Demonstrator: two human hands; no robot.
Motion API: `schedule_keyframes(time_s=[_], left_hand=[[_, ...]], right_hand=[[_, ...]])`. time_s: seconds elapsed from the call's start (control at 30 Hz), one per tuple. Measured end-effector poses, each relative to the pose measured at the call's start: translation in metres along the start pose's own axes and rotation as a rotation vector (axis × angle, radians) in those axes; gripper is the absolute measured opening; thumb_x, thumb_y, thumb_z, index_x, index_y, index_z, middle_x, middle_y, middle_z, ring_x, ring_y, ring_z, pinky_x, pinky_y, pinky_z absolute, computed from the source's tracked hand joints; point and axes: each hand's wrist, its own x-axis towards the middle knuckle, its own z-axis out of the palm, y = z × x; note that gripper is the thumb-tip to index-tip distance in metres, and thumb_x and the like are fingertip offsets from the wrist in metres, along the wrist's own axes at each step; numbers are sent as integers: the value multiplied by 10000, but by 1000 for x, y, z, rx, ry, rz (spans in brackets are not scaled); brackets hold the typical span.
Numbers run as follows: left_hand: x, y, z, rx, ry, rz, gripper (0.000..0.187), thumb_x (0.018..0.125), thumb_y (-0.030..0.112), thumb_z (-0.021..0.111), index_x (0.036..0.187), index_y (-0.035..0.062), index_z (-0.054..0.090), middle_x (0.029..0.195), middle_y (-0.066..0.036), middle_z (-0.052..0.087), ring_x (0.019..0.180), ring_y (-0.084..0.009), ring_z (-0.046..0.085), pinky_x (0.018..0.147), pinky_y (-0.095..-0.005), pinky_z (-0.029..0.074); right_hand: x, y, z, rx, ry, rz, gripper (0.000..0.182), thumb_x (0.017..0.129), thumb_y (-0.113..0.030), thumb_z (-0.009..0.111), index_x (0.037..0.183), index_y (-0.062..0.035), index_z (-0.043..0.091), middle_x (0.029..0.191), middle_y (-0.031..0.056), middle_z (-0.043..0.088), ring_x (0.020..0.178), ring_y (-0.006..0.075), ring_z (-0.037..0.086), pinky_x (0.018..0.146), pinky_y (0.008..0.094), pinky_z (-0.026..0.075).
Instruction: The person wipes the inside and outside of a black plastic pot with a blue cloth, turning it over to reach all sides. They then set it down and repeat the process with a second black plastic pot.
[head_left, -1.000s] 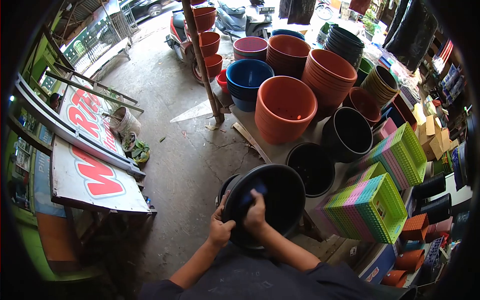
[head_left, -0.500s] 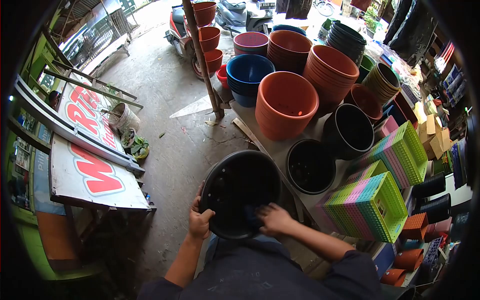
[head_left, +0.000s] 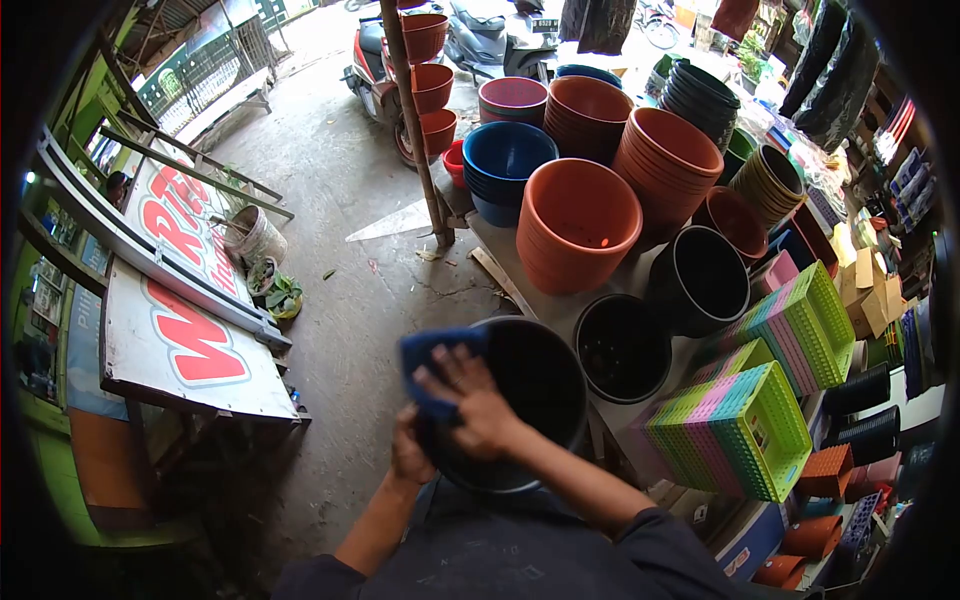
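A round black plastic pot (head_left: 535, 390) is held in front of my body, its mouth facing up toward me. My left hand (head_left: 409, 450) grips the pot's lower left rim, its fingers partly hidden behind the wall. Over the upper left rim lies a dark blue cloth (head_left: 418, 355). My right hand (head_left: 478, 408) presses that cloth against the rim with its fingers spread, slightly blurred by motion. Just right of the held pot, another black pot (head_left: 625, 350) stands on the table.
Orange pots (head_left: 578, 228), blue pots (head_left: 508, 155) and a further black pot (head_left: 700, 280) crowd the table. Pastel baskets (head_left: 735, 430) are stacked at its near right. A wooden post (head_left: 415, 130) rises by the table corner. On the left stands a lettered sign board (head_left: 190, 345).
My right hand and the blue cloth have moved from inside the pot's lower right up and left onto its upper left rim. The pot has shifted slightly right and down in view.
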Motion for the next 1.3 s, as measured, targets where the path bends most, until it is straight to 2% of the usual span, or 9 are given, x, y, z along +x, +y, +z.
schedule_keyframes(time_s=[0.13, 0.27, 0.3, 0.57, 0.63, 0.7, 0.83, 0.97, 1.3], left_hand=[[-4, 11, -16, -207, 214, -100, 613, 913, 643, 418, 1112, 101, 621, 1054, -101, 673, 950, -249, 659, 888, -423, 535], [12, 4, -48, 229, 272, 154, 220, 866, 105, 595, 1079, 72, 640, 1025, -114, 679, 918, -244, 671, 862, -383, 556], [13, 10, -52, 48, 192, 113, 391, 755, -119, 506, 1087, 47, 630, 1035, -126, 678, 928, -254, 674, 851, -366, 568], [32, 12, -77, 147, 227, -41, 379, 741, -112, 464, 1086, 11, 562, 1068, -146, 634, 957, -287, 648, 880, -383, 540], [41, -12, -63, 953, 553, 714, 369, 814, 40, 557, 1179, 2, 518, 1137, -182, 611, 1064, -371, 604, 1017, -472, 429], [23, 9, -34, 1645, 51, 820, 389, 834, 232, 666, 1148, 26, 563, 1122, -170, 628, 1096, -360, 590, 1066, -476, 344], [2, -8, 7, 2087, -807, 17, 281, 814, 319, 694, 1006, 114, 681, 998, -84, 695, 941, -281, 670, 824, -403, 515], [15, -24, -28, 1873, -640, 282, 233, 828, 283, 696, 999, 125, 691, 902, -54, 706, 849, -302, 672, 722, -372, 537], [11, -33, -33, 1155, -71, 107, 405, 935, 372, 644, 1075, -7, 663, 842, -90, 701, 764, -169, 652, 697, -323, 494]], right_hand=[[-37, -44, 32, 410, -111, -87, 864, 757, -242, 609, 1533, -129, 247, 1613, 171, 106, 1465, 414, 154, 1167, 525, 202], [-79, -33, -7, 353, -352, -114, 883, 735, -229, 619, 1525, -99, 249, 1581, 173, 227, 1423, 357, 306, 1151, 481, 266], [-89, -26, -18, 218, -399, -96, 850, 742, -225, 631, 1511, -113, 289, 1527, 155, 327, 1376, 319, 379, 1135, 467, 292], [-115, 65, -64, -399, -193, -248, 235, 840, -215, 584, 1074, -193, 595, 1090, -37, 616, 1139, 144, 553, 1075, 396, 345], [-113, 65, -61, -375, -203, -246, 211, 844, -216, 578, 1054, -198, 591, 1070, -42, 613, 1115, 142, 558, 1076, 399, 341], [-112, 73, -51, -371, -220, -281, 196, 853, -217, 570, 1047, -202, 590, 1054, -43, 610, 1071, 145, 567, 1071, 414, 339], [-105, 79, -45, -316, -211, -255, 185, 860, -220, 561, 1042, -202, 590, 1054, -41, 609, 1102, 143, 564, 1081, 407, 332], [-95, 88, -62, -414, -64, -171, 301, 865, -206, 550, 1161, -192, 597, 1185, -11, 618, 1190, 179, 549, 1062, 404, 364], [-109, 68, -36, 68, 198, 240, 789, 716, -110, 631, 1464, -53, 388, 1502, 194, 383, 1394, 381, 355, 1123, 518, 291]])
